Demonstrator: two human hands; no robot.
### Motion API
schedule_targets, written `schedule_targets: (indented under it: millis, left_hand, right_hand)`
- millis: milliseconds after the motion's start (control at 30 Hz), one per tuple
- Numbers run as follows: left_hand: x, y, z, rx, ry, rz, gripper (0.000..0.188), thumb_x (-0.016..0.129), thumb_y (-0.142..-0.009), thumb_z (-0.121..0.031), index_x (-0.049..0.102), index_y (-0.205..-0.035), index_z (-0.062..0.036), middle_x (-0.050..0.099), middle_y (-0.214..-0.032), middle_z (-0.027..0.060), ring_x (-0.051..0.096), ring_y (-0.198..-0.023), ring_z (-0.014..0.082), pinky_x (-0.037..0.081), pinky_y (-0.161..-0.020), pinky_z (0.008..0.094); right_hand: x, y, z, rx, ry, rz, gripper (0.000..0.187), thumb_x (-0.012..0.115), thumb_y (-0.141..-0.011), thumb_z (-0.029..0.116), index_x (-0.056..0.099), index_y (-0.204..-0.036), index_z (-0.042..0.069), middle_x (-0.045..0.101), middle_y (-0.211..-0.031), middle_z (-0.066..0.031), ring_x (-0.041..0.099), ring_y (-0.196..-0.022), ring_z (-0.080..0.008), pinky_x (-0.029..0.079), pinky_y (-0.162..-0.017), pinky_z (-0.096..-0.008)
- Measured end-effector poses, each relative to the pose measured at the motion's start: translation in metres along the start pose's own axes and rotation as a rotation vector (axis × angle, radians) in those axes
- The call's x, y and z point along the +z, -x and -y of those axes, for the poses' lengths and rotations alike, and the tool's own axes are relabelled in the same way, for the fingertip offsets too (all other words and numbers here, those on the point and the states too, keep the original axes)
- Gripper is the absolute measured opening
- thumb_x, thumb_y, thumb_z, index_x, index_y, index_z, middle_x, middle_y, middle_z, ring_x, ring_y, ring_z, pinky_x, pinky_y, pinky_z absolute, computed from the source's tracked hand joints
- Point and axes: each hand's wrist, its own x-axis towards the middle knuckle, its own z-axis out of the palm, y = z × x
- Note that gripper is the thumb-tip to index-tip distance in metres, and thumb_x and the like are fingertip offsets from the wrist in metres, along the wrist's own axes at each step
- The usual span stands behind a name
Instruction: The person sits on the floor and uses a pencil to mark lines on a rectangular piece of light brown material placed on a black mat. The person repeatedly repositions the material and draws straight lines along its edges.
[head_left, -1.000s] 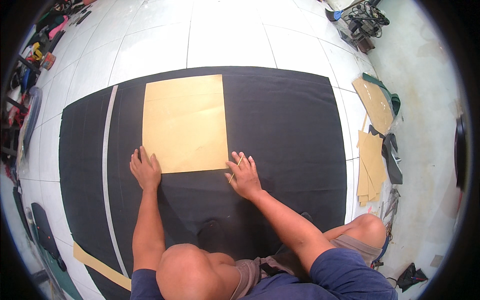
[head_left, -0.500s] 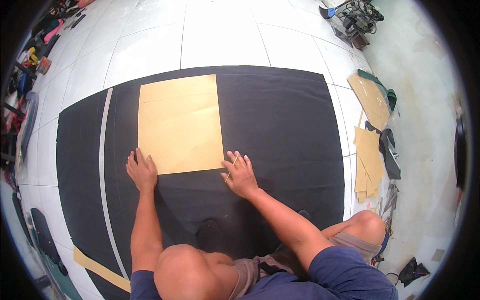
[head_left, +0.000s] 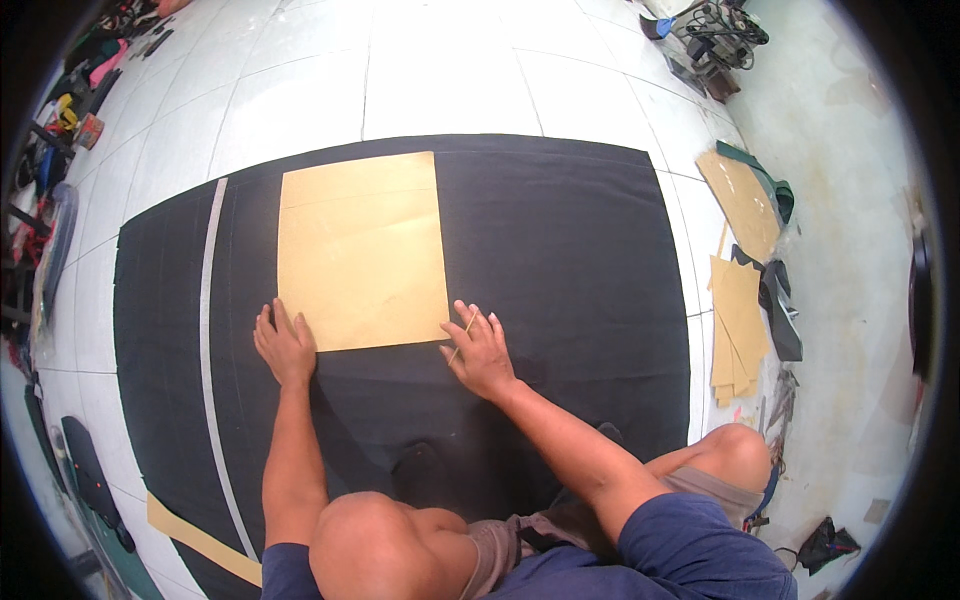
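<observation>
Lengthwise, tan sheet (head_left: 363,250) points forward, flat on black cloth (head_left: 560,260).

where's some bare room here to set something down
Widest: black cloth right of the tan sheet, out to the cloth's edge. White tiles beyond the cloth's far edge are bare too. Crowded: the sheet's near corners, with left hand and right hand, and around the paper pieces at right.

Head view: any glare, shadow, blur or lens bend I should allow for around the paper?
Head view: floor beyond the black cloth nearly washed out; head view: soft shadow on the cloth beside the left forearm; head view: pale strip bowed by the fisheye, corners black; head view: paper and both hands show no obvious blur.
</observation>
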Motion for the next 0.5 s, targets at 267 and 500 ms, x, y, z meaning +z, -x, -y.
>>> schedule_targets:
  millis: [267, 500]
  left_hand:
    - [-0.001, 0.0, -0.002, 0.003, 0.018, -0.008, 0.059, 0.055, -0.105, -0.037, 0.05, -0.155, -0.0071, 0.046, -0.157, 0.0222, 0.039, -0.149, 0.0423, 0.025, -0.125, 0.0554]
    - [-0.002, -0.001, -0.003, 0.001, 0.016, -0.01, 0.059, 0.055, -0.105, -0.037, 0.05, -0.155, -0.008, 0.046, -0.157, 0.0218, 0.039, -0.148, 0.0423, 0.025, -0.125, 0.0555]
  right_hand:
    - [0.017, -0.046, 0.023, -0.158, 0.043, 0.017, 0.049, 0.065, -0.102, 0.037, 0.058, -0.145, 0.015, 0.045, -0.163, -0.0174, 0.039, -0.152, -0.0404, 0.028, -0.125, -0.0608]
    - [0.026, -0.056, 0.024, -0.157, 0.075, 0.093, 0.05, 0.064, -0.102, 0.04, 0.058, -0.145, 0.015, 0.045, -0.163, -0.0174, 0.037, -0.153, -0.0413, 0.028, -0.124, -0.0628]
